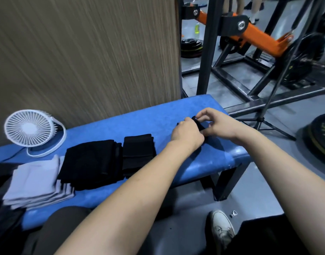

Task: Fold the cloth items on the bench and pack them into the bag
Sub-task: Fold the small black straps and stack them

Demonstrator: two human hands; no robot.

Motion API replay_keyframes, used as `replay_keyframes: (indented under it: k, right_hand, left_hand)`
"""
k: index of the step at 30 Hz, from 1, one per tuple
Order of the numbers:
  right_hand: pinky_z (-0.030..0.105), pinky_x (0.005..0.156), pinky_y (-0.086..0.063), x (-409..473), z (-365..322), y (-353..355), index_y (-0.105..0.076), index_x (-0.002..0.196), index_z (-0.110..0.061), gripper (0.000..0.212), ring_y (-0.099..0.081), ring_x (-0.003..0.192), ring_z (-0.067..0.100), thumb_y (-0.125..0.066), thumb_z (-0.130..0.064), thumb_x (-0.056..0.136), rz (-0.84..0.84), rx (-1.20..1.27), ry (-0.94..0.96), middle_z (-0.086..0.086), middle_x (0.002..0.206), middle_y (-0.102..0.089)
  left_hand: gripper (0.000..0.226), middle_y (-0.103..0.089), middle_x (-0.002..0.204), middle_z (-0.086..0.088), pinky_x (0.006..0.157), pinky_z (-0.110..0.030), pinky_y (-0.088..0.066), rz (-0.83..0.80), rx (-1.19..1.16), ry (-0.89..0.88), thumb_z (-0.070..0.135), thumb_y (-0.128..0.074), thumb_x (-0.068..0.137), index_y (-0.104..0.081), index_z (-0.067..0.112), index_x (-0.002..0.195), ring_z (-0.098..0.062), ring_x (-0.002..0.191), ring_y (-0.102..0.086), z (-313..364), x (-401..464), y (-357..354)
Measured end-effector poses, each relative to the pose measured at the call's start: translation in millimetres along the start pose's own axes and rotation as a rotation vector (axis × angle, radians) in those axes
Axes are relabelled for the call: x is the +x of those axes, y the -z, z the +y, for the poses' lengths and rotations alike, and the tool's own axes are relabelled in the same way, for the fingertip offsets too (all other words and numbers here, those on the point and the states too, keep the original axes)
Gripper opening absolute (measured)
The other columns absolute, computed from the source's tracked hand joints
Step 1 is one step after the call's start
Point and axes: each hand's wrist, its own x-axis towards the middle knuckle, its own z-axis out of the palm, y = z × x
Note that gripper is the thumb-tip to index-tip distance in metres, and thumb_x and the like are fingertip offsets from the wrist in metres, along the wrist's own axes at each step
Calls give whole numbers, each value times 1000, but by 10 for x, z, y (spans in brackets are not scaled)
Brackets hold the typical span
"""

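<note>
Gym bench (pixel 136 124) is carrying folded stacks; left hand (pixel 187 134) and right hand (pixel 219 124) are pinching a small black cloth (pixel 199 124), possibly a sock, mostly hidden by the fingers.

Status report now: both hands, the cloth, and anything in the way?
Left hand and right hand both grip small black cloth over blue bench. Folded black stacks and grey stack wait at left. Nothing in the way; bag not identifiable.

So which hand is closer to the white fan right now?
Left. The left hand is on the fan's side of the small black cloth both hands grip; the right hand is just beyond it, farther away. Neither touches the fan.
</note>
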Motion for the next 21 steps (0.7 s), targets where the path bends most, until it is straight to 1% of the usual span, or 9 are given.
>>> replay_keyframes:
  k: [2,4,7,8,10,12,15,17,21]
  right_hand:
    - [14,58,-44,7,-25,-23,-55,116,-10,48,-50,56,4,-70,14,78,-10,5,47,-2,113,-62]
    - [24,63,-45,15,-35,-60,-57,114,-17,50,-46,63,17,-73,11,76,-24,-48,72,-6,116,-63]
    - [31,68,-42,6,-75,-134,-61,112,-23,46,-48,69,21,-74,5,78,-25,-96,73,1,90,-62]
    - [29,69,-42,-1,-101,-158,-62,111,-22,42,-49,71,20,-74,3,79,-7,-86,83,5,93,-59]
    - [18,71,-43,-12,-158,-186,-65,108,-21,31,-48,77,16,-74,-5,84,56,-42,137,3,112,-53]
    - [12,68,-43,-19,-206,-209,-65,105,-25,18,-49,82,14,-71,-17,90,132,28,151,0,119,-51]
    - [28,70,-49,-43,-277,-290,-58,100,-23,15,-59,87,15,-67,-34,93,176,231,54,1,115,-61]
    - [39,65,-53,-71,-347,-383,-52,103,-17,24,-62,81,23,-67,-33,94,105,461,-36,10,99,-65]
    - [32,45,-43,-102,-524,-593,-46,105,-13,27,-55,55,27,-69,-12,91,7,641,-20,17,76,-64]
  left_hand:
    - [46,-54,132,-20,92,-39,-43,-14,-138,10,15,-53,93,-39,6,136,-36,123,-51,-67,-6,74]
    - [52,-59,125,-15,87,-38,-47,-12,-298,8,7,-48,90,-37,21,139,-35,114,-58,-157,-17,101]
    - [55,-66,105,-11,74,-46,-60,17,-639,37,-4,-39,83,-50,38,117,-33,79,-71,-263,-19,87]
    - [56,-67,101,-11,72,-49,-61,52,-742,44,-6,-38,81,-56,40,107,-33,76,-71,-299,-8,78]
    - [58,-69,101,-11,76,-50,-61,128,-908,44,-8,-39,78,-65,41,94,-34,86,-71,-361,6,84]
    - [61,-69,106,-10,85,-46,-60,175,-1055,32,-12,-37,79,-70,35,97,-32,98,-69,-398,-32,152]
    - [63,-70,115,-12,85,-41,-60,168,-1247,8,-17,-32,82,-68,22,115,-27,97,-71,-459,-137,289]
    - [65,-72,114,-13,83,-39,-60,131,-1291,-17,-18,-31,84,-66,21,123,-25,94,-73,-529,-245,349]
    - [70,-71,114,-2,87,-25,-56,147,-1084,-35,-13,-39,76,-66,29,126,-12,96,-69,-739,-452,481]
